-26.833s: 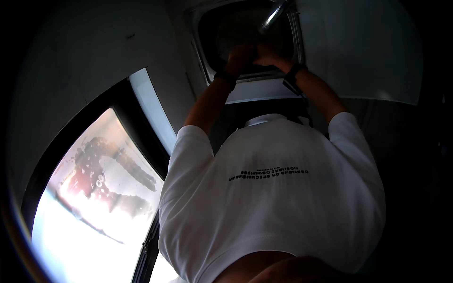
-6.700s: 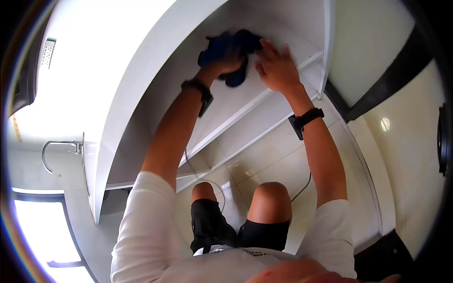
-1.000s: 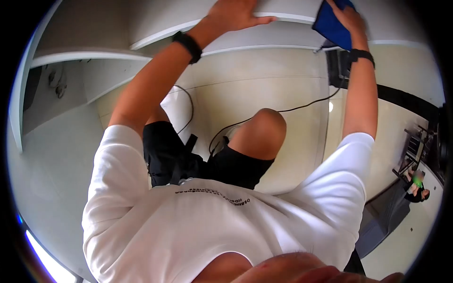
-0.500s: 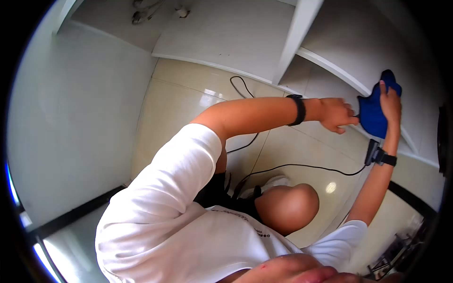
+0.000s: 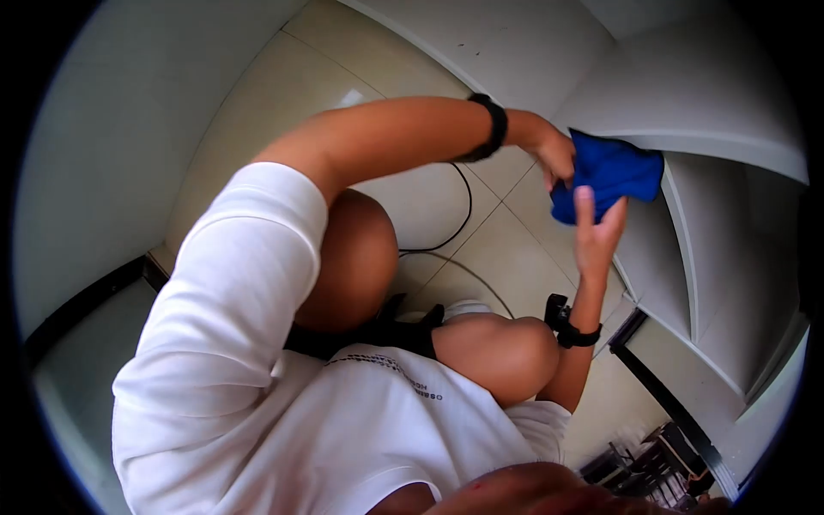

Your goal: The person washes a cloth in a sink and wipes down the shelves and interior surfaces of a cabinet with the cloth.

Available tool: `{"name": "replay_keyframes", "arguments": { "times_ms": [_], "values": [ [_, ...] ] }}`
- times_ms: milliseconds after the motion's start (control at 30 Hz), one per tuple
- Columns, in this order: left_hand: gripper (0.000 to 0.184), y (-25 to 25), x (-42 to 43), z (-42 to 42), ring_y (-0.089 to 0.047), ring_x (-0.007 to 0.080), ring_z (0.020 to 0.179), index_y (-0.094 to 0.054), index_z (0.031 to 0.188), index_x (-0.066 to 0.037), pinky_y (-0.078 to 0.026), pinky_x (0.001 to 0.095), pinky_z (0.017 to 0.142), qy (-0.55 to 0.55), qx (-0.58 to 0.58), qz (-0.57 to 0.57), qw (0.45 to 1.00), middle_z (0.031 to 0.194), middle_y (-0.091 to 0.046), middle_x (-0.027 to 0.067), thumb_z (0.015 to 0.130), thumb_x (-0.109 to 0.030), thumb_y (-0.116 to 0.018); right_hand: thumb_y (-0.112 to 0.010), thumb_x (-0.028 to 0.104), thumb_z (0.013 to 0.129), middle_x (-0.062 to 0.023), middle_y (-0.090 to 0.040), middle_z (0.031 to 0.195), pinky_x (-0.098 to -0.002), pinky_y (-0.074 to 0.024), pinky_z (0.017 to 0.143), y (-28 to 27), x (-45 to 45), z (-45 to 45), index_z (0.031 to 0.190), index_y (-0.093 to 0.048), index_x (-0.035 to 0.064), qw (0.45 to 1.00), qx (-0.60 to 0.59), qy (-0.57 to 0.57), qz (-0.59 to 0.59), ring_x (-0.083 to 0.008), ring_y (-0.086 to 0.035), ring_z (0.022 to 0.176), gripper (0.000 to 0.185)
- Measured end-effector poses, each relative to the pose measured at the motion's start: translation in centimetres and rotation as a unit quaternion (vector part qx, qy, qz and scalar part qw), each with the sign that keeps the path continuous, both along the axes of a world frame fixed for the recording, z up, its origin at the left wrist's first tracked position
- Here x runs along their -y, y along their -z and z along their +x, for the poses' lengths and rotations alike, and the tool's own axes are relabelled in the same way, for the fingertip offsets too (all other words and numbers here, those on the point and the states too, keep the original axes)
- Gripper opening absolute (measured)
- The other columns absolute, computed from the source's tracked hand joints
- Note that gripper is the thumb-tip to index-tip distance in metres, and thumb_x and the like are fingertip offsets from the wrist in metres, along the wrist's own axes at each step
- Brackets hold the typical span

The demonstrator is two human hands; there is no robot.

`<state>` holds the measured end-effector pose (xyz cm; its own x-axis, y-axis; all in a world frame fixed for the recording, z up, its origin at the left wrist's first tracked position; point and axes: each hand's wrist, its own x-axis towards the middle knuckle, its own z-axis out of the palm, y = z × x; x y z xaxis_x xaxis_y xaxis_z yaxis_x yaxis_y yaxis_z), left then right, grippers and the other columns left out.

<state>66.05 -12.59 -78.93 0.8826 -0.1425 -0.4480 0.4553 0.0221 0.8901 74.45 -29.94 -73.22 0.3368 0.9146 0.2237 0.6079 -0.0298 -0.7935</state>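
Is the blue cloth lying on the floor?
No, the left hand and right hand are holding the blue cloth up.

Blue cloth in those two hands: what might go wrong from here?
The blue cloth might catch on the shelf edge, which it overlaps in this view.

If the left hand and right hand slip, it could drop.

The dark cable loops across the floor near the bent legs; a shifting foot might snag it.

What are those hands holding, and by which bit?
A blue cloth: the left hand grips its left edge in the picture, the right hand its lower edge.
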Motion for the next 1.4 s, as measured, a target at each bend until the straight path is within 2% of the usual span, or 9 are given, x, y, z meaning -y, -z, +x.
{"name": "replay_keyframes", "arguments": {
  "times_ms": [67, 300, 433, 567, 600, 767, 867, 1033, 1400],
  "values": [
    [0.038, 0.4, -1.5, 0.3, -0.059, 0.0211, 0.097, -0.058, 0.116, 0.0, -0.05, 0.03, 0.086, -0.071, 0.08, -0.03, 0.994, 0.114, -0.06, 0.0112, 0.088, -0.026, -0.057, -0.069, 0.029, 0.082, -0.0197, -0.056, 0.103, -0.0388, -0.0392, 0.09, 1.7, -0.3, 0.9, 0.114, -0.05, -0.007, 0.953, 0.303, -0.006, -0.031, -0.0326, -0.055, 0.094, 0.051],
    [0.047, -3.7, -9.2, -8.9, -0.06, 0.0235, 0.079, -0.063, 0.096, 0.002, -0.05, 0.0347, 0.066, 0.014, 0.013, 0.284, 0.959, 0.087, -0.064, 0.0138, 0.087, -0.042, -0.05, -0.069, 0.027, 0.076, -0.0306, -0.055, 0.106, -0.0471, -0.0455, 0.083, -0.4, -11.4, -5.6, 0.117, -0.045, -0.0034, 0.949, 0.274, -0.042, -0.149, -0.0458, -0.055, 0.096, 0.056],
    [0.049, 3.8, -12.5, -12.9, -0.058, 0.0251, 0.062, -0.064, 0.087, 0.002, -0.048, 0.0379, 0.058, 0.088, -0.076, 0.35, 0.929, 0.068, -0.061, 0.013, 0.085, -0.043, -0.048, -0.063, 0.031, 0.079, -0.0312, -0.057, 0.106, -0.0469, -0.047, 0.085, 5.9, -15.2, -4.4, 0.123, -0.038, -0.0044, 0.881, 0.311, -0.001, -0.356, -0.0444, -0.057, 0.099, 0.061],
    [0.045, 4.1, -16.9, -19.2, -0.062, 0.026, 0.072, -0.063, 0.102, -0.001, -0.051, 0.0408, 0.064, -0.043, -0.17, 0.392, 0.903, 0.084, -0.064, 0.0153, 0.083, -0.041, -0.055, -0.062, 0.03, 0.08, -0.0314, -0.056, 0.109, -0.0464, -0.0468, 0.086, 10.5, -16.9, -2.1, 0.127, -0.034, -0.0048, 0.827, 0.362, -0.059, -0.427, -0.0453, -0.057, 0.098, 0.064],
    [0.051, 1.5, -18.1, -20.8, -0.057, 0.035, 0.101, -0.057, 0.12, -0.002, -0.044, 0.0478, 0.088, 0.028, -0.217, 0.353, 0.91, 0.112, -0.059, 0.0204, 0.083, -0.037, -0.059, -0.061, 0.036, 0.08, -0.0322, -0.051, 0.118, -0.0458, -0.0444, 0.091, 11.7, -17.7, -0.8, 0.132, -0.027, -0.0063, 0.823, 0.338, -0.094, -0.447, -0.0451, -0.054, 0.105, 0.075],
    [0.037, -7.6, -16.2, -26.4, -0.061, 0.0239, 0.084, -0.065, 0.102, -0.003, -0.049, 0.0369, 0.071, 0.107, -0.312, 0.351, 0.876, 0.098, -0.065, 0.0122, 0.084, -0.035, -0.062, -0.053, 0.066, 0.074, -0.0316, -0.016, 0.146, -0.0373, -0.0274, 0.109, 10.0, -22.5, -3.5, 0.137, 0.007, -0.0164, 0.718, 0.149, -0.09, -0.674, -0.0374, -0.028, 0.134, 0.119],
    [0.05, -1.8, -11.4, -28.5, -0.063, 0.0283, 0.076, -0.063, 0.103, -0.002, -0.052, 0.0406, 0.067, 0.234, -0.257, 0.354, 0.868, 0.094, -0.063, 0.0153, 0.072, -0.041, -0.067, -0.057, 0.059, 0.076, -0.0318, -0.028, 0.142, -0.0394, -0.0383, 0.101, 8.3, -23.7, -5.7, 0.137, 0.005, -0.0162, 0.72, 0.215, -0.137, -0.645, -0.0362, -0.033, 0.131, 0.115],
    [0.061, 4.7, -3.1, -33.5, -0.047, 0.0299, 0.117, -0.042, 0.129, -0.008, -0.047, 0.0404, 0.085, 0.135, -0.247, 0.524, 0.804, 0.128, -0.043, 0.0122, 0.077, -0.028, -0.067, -0.063, 0.046, 0.077, -0.0363, -0.046, 0.125, -0.041, -0.0434, 0.096, 11.3, -23.9, -2.1, 0.134, -0.009, -0.0196, 0.743, 0.345, -0.239, -0.521, -0.0434, -0.052, 0.112, 0.102],
    [0.037, 11.8, 3.5, -39.9, -0.06, 0.028, 0.097, -0.046, 0.124, -0.012, -0.052, 0.0385, 0.079, -0.04, -0.188, 0.551, 0.812, 0.112, -0.056, 0.0106, 0.087, -0.011, -0.051, -0.055, 0.029, 0.084, -0.0321, -0.048, 0.122, -0.0478, -0.042, 0.096, 12.0, -24.6, 3.0, 0.128, -0.034, -0.0078, 0.864, 0.362, 0.058, -0.345, -0.0437, -0.05, 0.113, 0.06]
  ]
}}
